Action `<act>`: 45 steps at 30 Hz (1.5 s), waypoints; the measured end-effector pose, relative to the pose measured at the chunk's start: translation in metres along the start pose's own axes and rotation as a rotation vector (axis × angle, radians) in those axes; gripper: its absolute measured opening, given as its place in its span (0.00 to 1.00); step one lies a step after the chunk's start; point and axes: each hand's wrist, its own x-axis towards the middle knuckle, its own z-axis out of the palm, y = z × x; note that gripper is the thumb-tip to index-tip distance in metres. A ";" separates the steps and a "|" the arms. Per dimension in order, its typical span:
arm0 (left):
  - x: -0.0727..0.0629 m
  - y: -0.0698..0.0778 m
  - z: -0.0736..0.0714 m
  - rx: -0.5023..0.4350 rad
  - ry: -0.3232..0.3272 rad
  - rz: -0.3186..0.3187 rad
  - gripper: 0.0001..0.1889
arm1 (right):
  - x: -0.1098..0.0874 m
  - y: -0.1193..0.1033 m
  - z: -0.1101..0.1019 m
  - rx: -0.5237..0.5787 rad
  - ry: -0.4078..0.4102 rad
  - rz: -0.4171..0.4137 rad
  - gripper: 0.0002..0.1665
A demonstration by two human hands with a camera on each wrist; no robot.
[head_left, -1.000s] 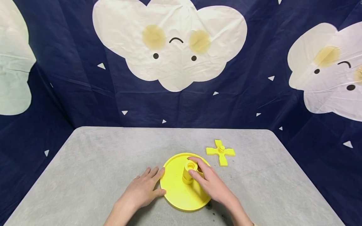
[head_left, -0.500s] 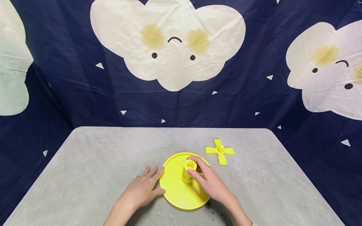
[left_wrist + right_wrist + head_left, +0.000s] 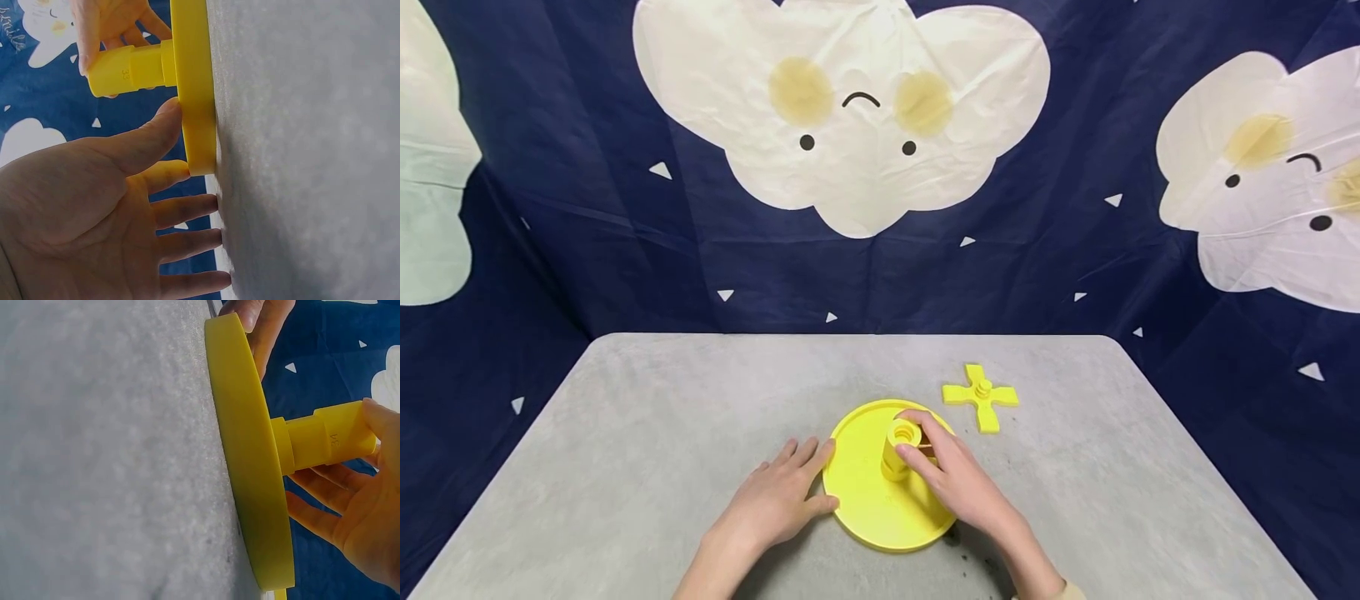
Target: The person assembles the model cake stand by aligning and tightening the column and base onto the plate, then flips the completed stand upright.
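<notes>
A round yellow plastic disc [image 3: 880, 525] with a low raised rim lies flat on the table. From its middle rises a hollow yellow post [image 3: 895, 458], with threads visible inside its top opening. My right hand [image 3: 958, 479] grips the post near its upper end, thumb on the near side and index finger round the back. On the disc's left edge rests my left hand [image 3: 778, 500], its fingers straight and spread. In the left wrist view its thumb [image 3: 156, 134] touches the rim while the outer fingertips reach the tabletop.
A flat yellow cross-shaped piece [image 3: 985, 412] with a threaded stud lies behind the disc to the right. The grey table [image 3: 647, 450] has rounded far corners. Dark blue cloth [image 3: 775, 275] printed with white clouds hangs behind it and along the sides.
The head view has shifted slightly. Both hands keep their places on the disc and the post.
</notes>
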 end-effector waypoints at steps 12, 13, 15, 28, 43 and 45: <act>0.001 -0.003 -0.002 0.008 -0.013 -0.012 0.40 | 0.000 -0.002 -0.002 -0.013 -0.030 -0.015 0.32; 0.000 -0.003 -0.002 0.009 -0.013 -0.012 0.40 | 0.000 -0.002 -0.003 -0.021 -0.034 -0.017 0.32; 0.000 -0.004 -0.002 0.008 -0.012 -0.009 0.40 | 0.000 -0.001 -0.004 -0.028 -0.045 -0.021 0.33; 0.001 0.000 -0.003 0.010 -0.018 0.001 0.40 | -0.009 0.010 -0.020 -0.078 -0.029 0.000 0.41; -0.001 0.000 -0.002 0.004 -0.002 -0.001 0.40 | -0.013 0.029 -0.044 -0.368 0.165 -0.137 0.36; -0.002 0.000 -0.003 0.006 0.000 0.000 0.40 | -0.012 0.032 -0.049 -0.390 0.176 -0.123 0.37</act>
